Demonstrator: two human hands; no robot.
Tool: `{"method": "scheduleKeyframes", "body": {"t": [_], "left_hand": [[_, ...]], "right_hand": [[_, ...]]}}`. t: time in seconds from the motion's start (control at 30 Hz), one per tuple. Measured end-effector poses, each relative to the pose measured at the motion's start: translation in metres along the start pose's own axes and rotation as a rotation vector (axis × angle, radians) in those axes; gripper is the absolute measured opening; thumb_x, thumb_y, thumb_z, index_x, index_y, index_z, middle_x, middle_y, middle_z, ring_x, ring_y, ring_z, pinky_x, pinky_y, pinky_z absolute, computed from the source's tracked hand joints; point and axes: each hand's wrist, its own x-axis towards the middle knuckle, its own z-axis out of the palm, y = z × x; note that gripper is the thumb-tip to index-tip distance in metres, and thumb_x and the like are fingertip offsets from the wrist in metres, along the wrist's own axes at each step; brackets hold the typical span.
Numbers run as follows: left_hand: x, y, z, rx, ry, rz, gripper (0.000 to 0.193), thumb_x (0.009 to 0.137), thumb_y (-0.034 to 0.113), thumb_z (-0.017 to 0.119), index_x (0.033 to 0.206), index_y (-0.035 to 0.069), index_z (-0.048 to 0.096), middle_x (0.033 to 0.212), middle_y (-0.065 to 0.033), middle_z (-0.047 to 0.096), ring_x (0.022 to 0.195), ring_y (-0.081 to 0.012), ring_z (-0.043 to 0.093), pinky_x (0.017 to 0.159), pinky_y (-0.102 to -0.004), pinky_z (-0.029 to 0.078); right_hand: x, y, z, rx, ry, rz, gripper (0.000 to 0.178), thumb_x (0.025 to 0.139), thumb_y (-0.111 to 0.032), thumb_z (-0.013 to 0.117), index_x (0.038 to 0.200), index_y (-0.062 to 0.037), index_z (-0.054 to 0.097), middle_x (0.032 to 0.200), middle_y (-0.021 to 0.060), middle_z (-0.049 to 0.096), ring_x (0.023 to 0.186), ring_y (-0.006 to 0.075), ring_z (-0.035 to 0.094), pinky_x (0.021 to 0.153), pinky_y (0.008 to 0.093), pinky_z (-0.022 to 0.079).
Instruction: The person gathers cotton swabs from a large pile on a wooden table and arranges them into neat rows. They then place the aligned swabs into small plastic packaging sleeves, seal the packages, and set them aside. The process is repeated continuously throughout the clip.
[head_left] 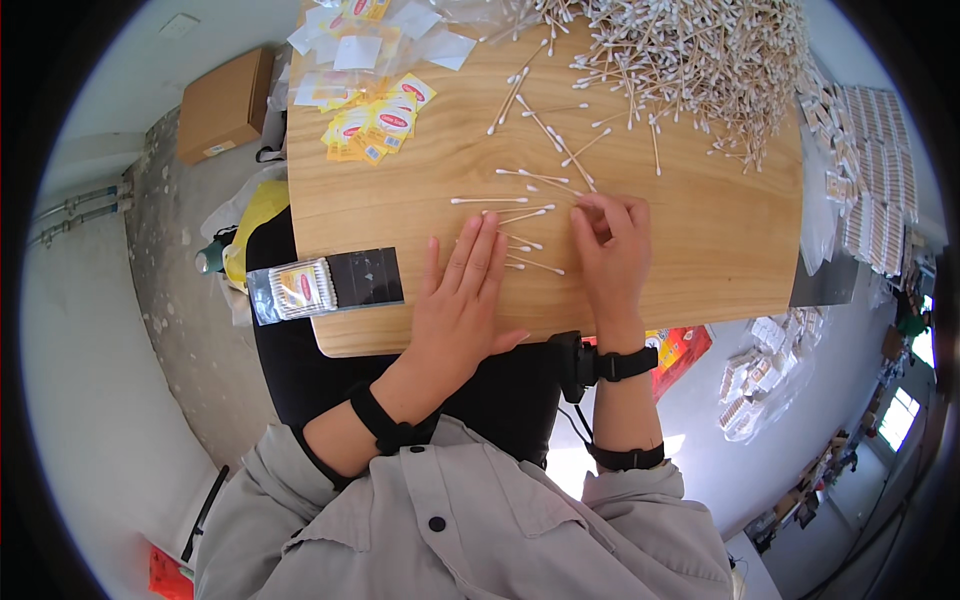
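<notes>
My left hand lies flat, palm down, near the table's front edge, its fingers stretched over several loose cotton swabs. Swab ends stick out past its fingers on both sides; the rest is hidden under them. To the right, my right hand has thumb and fingertips pinched together at the end of a thin cotton swab. More loose swabs lie between the two hands, pointing roughly left to right. Left of my left hand, a clear packet of cotton swabs with a yellow label rests on a black strip at the table corner.
A large heap of cotton swabs covers the far right of the wooden table. Yellow label cards and clear bags lie far left. Packed swabs are stacked beyond the right edge. A cardboard box stands left.
</notes>
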Motion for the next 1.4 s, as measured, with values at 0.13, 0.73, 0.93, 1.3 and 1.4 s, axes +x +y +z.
{"method": "scheduleKeyframes", "body": {"t": [0.13,0.73,0.93,1.3,1.4], "left_hand": [[-0.008,-0.003,0.002,-0.002,0.008,0.014,0.113,0.063,0.055,0.078,0.149,-0.002,0.031,0.159,-0.0178,0.023,0.149,-0.0305,0.021,0.118,-0.054,0.015],[0.011,-0.015,-0.008,0.008,0.101,-0.088,0.12,0.057,0.056,0.082,0.148,-0.003,0.031,0.159,-0.0199,0.023,0.149,-0.0326,0.019,0.117,-0.0573,0.014],[-0.009,-0.011,0.003,-0.048,0.052,-0.038,0.119,0.061,0.056,0.079,0.15,-0.004,0.027,0.159,-0.0203,0.021,0.149,-0.0334,0.018,0.117,-0.0575,0.012],[0.008,-0.013,0.0,-0.049,0.105,-0.06,0.117,0.062,0.058,0.078,0.148,-0.005,0.03,0.158,-0.02,0.023,0.148,-0.0337,0.021,0.117,-0.0568,0.012],[0.012,-0.012,-0.001,-0.053,0.123,-0.085,0.118,0.061,0.058,0.079,0.148,-0.005,0.03,0.158,-0.0199,0.024,0.148,-0.0334,0.021,0.117,-0.0572,0.013]], "right_hand": [[0.003,0.002,0.0,-0.011,-0.064,-0.045,0.012,0.082,-0.007,0.071,0.093,-0.0106,0.07,0.087,0.0051,0.06,0.072,0.0198,0.063,0.063,0.0317,0.05],[0.038,-0.037,0.021,-0.179,-0.036,-0.416,0.019,0.078,-0.008,0.071,0.096,-0.0091,0.07,0.087,0.0075,0.059,0.08,0.0277,0.06,0.07,0.0392,0.05],[0.042,-0.032,0.029,-0.09,-0.271,-0.387,0.015,0.076,-0.006,0.071,0.09,-0.0111,0.071,0.075,0.0062,0.058,0.078,0.0285,0.059,0.066,0.0409,0.047],[0.015,-0.02,0.017,0.15,-0.161,-0.201,0.013,0.082,-0.003,0.069,0.095,-0.007,0.071,0.091,0.0091,0.06,0.086,0.0268,0.06,0.073,0.0356,0.049],[0.014,-0.018,0.016,0.1,-0.189,-0.214,0.013,0.082,-0.005,0.071,0.094,-0.0065,0.07,0.092,0.0088,0.059,0.087,0.0267,0.06,0.073,0.0356,0.049]]}}
